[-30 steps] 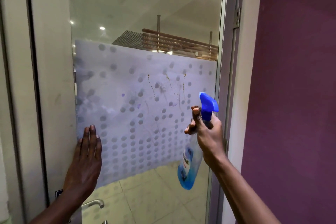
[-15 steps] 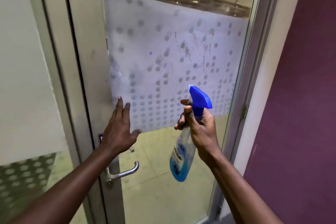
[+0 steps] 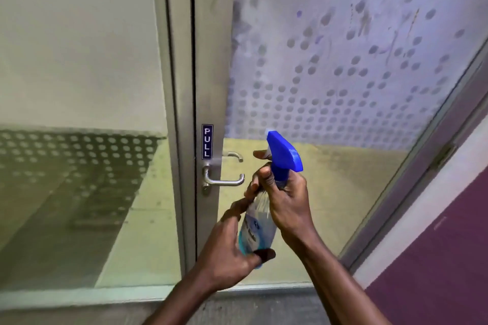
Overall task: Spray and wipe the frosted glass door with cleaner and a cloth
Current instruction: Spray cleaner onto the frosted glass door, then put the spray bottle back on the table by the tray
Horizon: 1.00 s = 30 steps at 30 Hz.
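Observation:
The frosted glass door fills the upper right, its dotted film streaked with brown drips near the top. In front of its clear lower pane I hold a spray bottle with a blue trigger head and blue liquid. My right hand grips the neck just under the head. My left hand wraps the bottle's lower body, thumb across the base. No cloth is in view.
A metal lever handle and a blue PULL sticker sit on the door's grey frame. A fixed glass panel lies to the left, a purple wall to the right.
My left hand has left the glass and come down onto the bottle's lower body. The view has tilted down and left, and the bottle has dropped to handle height.

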{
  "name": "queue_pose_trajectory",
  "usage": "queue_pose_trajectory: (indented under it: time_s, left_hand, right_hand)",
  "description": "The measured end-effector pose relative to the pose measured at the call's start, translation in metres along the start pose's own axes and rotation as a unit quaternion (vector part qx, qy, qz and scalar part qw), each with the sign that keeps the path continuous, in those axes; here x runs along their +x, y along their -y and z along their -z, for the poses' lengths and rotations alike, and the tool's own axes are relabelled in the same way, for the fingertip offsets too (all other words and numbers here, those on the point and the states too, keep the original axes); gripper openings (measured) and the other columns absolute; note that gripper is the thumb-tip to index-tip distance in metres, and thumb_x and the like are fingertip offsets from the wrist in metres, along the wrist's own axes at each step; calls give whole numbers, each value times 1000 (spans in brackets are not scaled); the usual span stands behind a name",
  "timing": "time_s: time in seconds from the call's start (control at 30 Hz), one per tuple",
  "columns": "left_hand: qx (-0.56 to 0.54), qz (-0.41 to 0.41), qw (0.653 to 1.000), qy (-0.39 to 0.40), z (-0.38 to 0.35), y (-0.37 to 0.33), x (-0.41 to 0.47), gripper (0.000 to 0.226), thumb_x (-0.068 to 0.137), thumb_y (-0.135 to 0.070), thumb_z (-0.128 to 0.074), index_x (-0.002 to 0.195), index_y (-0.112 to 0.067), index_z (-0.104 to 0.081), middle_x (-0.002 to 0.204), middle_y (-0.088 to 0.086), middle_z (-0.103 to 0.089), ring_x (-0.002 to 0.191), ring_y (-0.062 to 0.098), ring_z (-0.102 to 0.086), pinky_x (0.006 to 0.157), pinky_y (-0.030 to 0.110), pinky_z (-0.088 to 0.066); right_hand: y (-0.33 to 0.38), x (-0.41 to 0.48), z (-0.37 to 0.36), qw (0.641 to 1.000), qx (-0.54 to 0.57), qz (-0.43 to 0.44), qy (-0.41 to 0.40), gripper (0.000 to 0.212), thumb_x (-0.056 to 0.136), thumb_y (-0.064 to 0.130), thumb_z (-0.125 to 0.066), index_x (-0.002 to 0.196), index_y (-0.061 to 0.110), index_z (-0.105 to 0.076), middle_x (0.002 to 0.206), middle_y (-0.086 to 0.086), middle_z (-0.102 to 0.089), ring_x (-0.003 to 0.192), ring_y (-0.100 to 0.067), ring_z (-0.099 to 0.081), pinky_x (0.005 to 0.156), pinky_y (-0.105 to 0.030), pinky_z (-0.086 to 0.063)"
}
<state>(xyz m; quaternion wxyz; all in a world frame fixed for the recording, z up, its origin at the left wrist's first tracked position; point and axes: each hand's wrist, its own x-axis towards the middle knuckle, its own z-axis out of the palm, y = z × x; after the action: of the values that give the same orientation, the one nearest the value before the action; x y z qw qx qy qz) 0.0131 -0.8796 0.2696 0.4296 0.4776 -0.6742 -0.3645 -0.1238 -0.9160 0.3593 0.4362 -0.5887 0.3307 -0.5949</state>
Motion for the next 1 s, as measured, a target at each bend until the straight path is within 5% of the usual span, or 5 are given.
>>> queue_pose_trajectory:
  time_s: [0.13, 0.27, 0.53, 0.77, 1.0]
  left_hand:
    - [-7, 61, 994, -85, -12, 10, -44, 102, 70, -40, -103, 150, -61, -44, 139, -31, -69, 131, -9, -65, 94, 2, -53]
    - [11, 103, 981, -167, -14, 20, -90, 104, 67, -37, -104, 156, -44, -50, 142, -26, -71, 130, -1, -70, 101, 17, -61]
    - [55, 218, 912, -342, -10, 28, -197, 107, 67, -31, -104, 157, -43, -48, 146, -23, -67, 135, -5, -64, 105, 9, -53]
    - [66, 277, 837, -468, -6, 19, -278, 105, 67, -24, -106, 156, -33, -52, 149, -16, -67, 134, 5, -68, 112, 29, -59]
    - [76, 333, 726, -598, -2, 9, -390, 95, 69, -14, -101, 152, -18, -56, 142, -1, -72, 128, 19, -74, 110, 46, -60]
  right_hand:
    - [-24, -25, -14, 998, -7, -29, 63, 34, 94, 35, -73, 118, 11, -69, 73, 5, -69, 70, -12, -69, 70, -30, -59]
    - [-40, -55, -36, 986, 20, -61, 156, 38, 90, 51, -78, 117, 25, -73, 77, 5, -71, 74, -8, -71, 73, -22, -60]
    - [-61, -119, -92, 937, 23, -82, 340, 56, 89, 78, -73, 131, 41, -66, 96, -11, -78, 96, -38, -77, 97, -71, -59]
    - [-58, -177, -135, 881, -47, -64, 467, 63, 83, 85, -70, 124, 37, -72, 116, 30, -76, 107, 4, -75, 91, -15, -56]
    - [-50, -275, -200, 788, -138, -27, 599, 40, 76, 69, -79, 106, 44, -68, 103, 9, -83, 96, -7, -78, 91, -45, -65]
